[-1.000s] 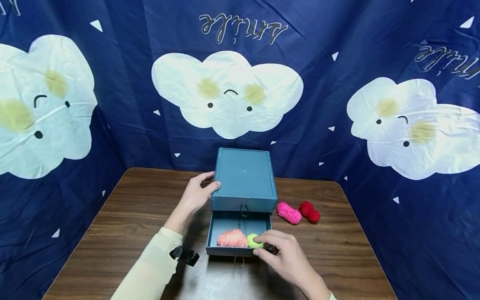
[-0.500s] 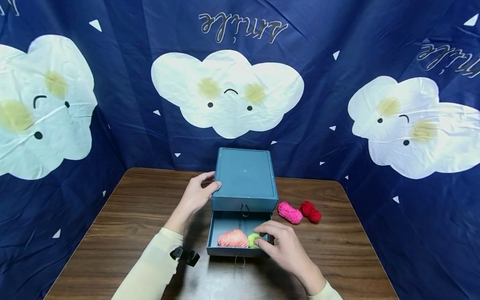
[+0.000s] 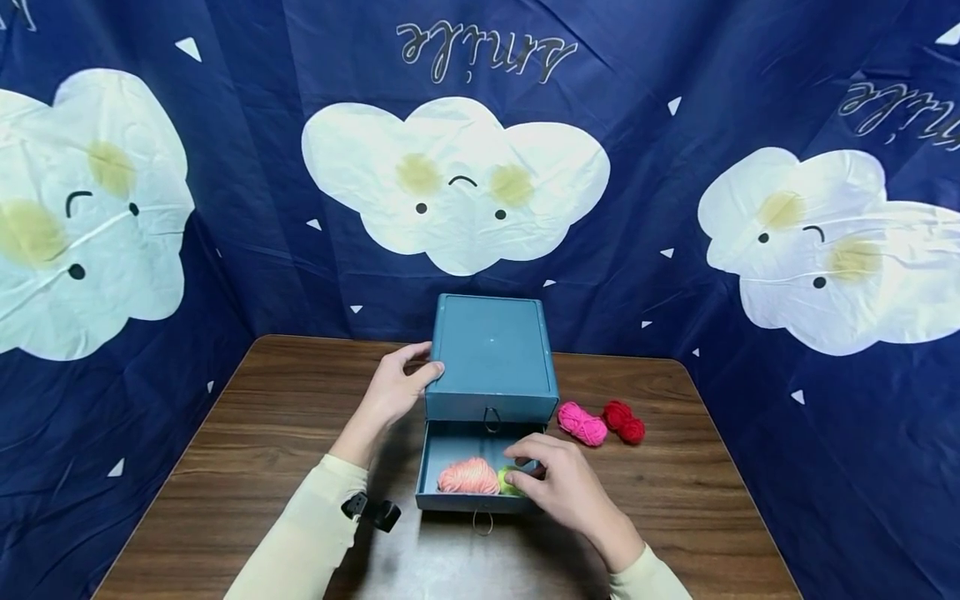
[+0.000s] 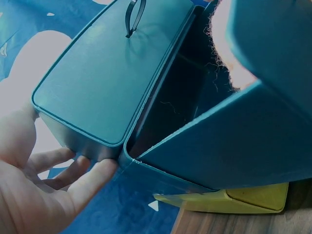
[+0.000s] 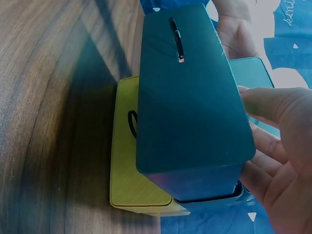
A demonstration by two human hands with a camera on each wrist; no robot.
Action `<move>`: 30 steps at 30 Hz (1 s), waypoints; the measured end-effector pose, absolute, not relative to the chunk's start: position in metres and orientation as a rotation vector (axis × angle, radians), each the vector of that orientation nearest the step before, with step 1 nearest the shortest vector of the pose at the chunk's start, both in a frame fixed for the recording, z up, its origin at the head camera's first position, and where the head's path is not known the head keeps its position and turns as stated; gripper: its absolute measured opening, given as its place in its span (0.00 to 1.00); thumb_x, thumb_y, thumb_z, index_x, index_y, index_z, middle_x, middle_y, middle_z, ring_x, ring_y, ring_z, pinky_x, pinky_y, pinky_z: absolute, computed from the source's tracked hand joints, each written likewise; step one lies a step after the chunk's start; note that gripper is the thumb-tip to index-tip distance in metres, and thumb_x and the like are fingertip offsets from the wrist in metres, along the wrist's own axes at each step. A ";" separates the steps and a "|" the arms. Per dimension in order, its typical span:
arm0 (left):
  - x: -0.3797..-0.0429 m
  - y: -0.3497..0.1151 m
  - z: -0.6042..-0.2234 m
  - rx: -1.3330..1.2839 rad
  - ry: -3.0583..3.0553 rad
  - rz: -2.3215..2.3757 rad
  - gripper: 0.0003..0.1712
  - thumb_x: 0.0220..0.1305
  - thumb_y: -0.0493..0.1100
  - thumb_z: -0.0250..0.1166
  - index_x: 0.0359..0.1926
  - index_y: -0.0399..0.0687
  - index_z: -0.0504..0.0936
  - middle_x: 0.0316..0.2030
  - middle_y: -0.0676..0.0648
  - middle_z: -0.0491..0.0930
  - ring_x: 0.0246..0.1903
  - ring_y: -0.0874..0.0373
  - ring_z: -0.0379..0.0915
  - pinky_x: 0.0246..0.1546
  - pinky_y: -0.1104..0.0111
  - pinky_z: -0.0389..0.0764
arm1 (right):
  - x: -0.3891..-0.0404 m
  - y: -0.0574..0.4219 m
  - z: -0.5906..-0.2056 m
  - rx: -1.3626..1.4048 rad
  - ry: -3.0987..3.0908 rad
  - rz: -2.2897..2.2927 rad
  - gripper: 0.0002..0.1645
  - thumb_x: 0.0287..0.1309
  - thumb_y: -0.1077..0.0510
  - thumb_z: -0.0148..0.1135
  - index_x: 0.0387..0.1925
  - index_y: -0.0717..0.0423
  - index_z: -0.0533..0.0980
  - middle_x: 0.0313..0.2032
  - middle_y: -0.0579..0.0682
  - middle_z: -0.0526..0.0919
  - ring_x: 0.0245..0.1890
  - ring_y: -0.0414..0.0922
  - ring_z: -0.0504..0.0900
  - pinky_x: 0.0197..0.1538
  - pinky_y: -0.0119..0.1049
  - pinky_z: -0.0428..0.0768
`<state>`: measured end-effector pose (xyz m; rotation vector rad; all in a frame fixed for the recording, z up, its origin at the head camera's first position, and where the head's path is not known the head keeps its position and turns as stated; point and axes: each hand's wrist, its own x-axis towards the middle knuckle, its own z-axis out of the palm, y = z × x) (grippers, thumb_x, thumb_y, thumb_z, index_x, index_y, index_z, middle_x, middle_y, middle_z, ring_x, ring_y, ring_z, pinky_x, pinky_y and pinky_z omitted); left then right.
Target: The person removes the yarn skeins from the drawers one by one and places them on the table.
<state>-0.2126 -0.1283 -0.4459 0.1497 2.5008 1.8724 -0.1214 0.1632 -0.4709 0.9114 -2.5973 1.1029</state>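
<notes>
In front of the blue cabinet (image 3: 491, 346), its open drawer (image 3: 442, 502) holds the peach yarn (image 3: 468, 477) and, beside it, the green yarn (image 3: 504, 483), partly hidden. The right hand (image 3: 562, 479) is over this drawer, with thumb and fingers apart; if it touches the green yarn, I cannot tell. Right of the cabinet lie the pink yarn (image 3: 582, 424) and the red yarn (image 3: 624, 422). The left hand (image 3: 393, 385), thumb spread from fingers, rests on the cabinet's left side. Behind the cabinet hangs a curtain (image 3: 645, 50).

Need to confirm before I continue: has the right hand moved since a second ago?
Yes: in the head view, the right hand has shifted up the picture, away from the drawer's front edge.
</notes>
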 end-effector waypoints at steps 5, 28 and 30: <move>-0.213 -0.128 -0.445 0.148 2.507 1.868 0.35 0.71 0.50 0.66 0.74 0.42 0.69 0.64 0.37 0.76 0.61 0.44 0.76 0.48 0.58 0.85 | -0.125 0.162 -0.472 0.911 -2.650 1.046 0.14 0.54 0.57 0.79 0.44 0.43 0.87 0.43 0.43 0.88 0.39 0.40 0.86 0.39 0.29 0.84; -0.212 -0.129 -0.445 0.161 2.508 1.875 0.34 0.71 0.48 0.66 0.73 0.41 0.70 0.63 0.37 0.78 0.58 0.45 0.77 0.45 0.62 0.85 | -0.131 0.145 -0.464 0.982 -2.901 0.675 0.10 0.57 0.50 0.75 0.42 0.42 0.88 0.40 0.39 0.88 0.39 0.40 0.85 0.43 0.35 0.82; -0.212 -0.129 -0.445 0.165 2.509 1.876 0.34 0.71 0.48 0.66 0.73 0.41 0.70 0.62 0.37 0.78 0.57 0.45 0.77 0.44 0.63 0.85 | -0.132 0.145 -0.463 0.987 -2.919 0.662 0.11 0.57 0.51 0.76 0.43 0.42 0.88 0.41 0.39 0.89 0.39 0.40 0.84 0.44 0.36 0.82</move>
